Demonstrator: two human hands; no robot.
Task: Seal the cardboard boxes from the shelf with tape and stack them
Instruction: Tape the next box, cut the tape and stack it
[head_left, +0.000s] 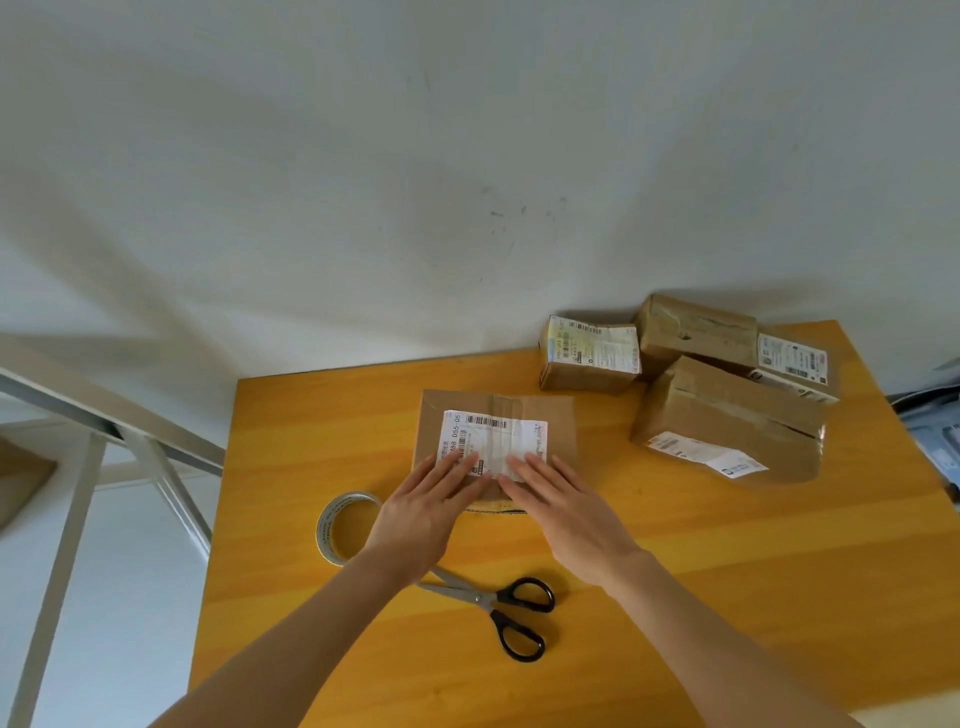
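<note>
Bare forearms (291, 649) are reaching forward over the yellow table (753, 561). Scissors (498, 605) with black handles are lying just behind the wrists, their blades running under the left wrist.

The left hand (421, 512) and right hand (566, 512) are lying flat, side by side, on a box (561, 431). Their fingers are straight and close together, pressing down on its top, and neither hand is curling round anything. The fingertips of both are resting on the near edge of a white label (493, 434) with barcodes, which is covering the middle of the box top. The two index fingers are almost meeting at the centre. A glossy strip is showing on the cardboard just beyond the label. The box is sitting on the table directly under the hands, well apart from the others.

A tape roll (332, 525) is sitting just left of the left hand, partly hidden by that wrist. Whether it is lying flat or tilted I cannot tell.

Ahead and to the right of the right hand, more boxes are crowding together near the wall (415, 182) — a small box (587, 376) with a label on top, a brown box (696, 327) behind it, and a big box (727, 410) in front, seemingly touching both. How they are resting on one another is unclear.

Far to the left of the left hand, a white frame (78, 467) is standing beside the table.
</note>
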